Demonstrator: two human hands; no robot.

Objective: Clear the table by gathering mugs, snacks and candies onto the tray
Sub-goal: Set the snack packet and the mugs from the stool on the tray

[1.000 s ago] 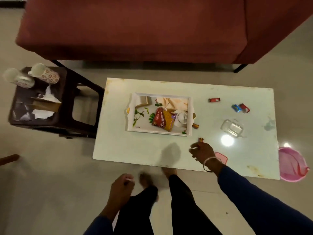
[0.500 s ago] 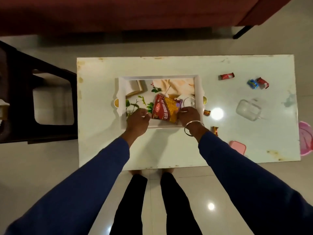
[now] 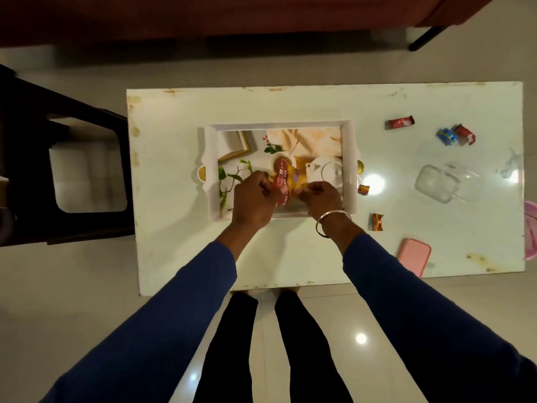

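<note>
Now, worktop (image 3: 180, 234): white, carries the tray and loose candies.
Tray (image 3: 348, 158): white rim, middle of worktop.
Left hand (image 3: 255, 199): pinching snack packet (image 3: 283, 184) over the tray.
Right hand (image 3: 321, 197): gripping packet's other side.
Candies (image 3: 377, 221): right of tray, on worktop.

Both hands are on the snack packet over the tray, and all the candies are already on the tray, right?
Not quite. The head view shows both hands, left and right, on the snack packet over the tray, but the candies, like the red one, lie on the table.
</note>
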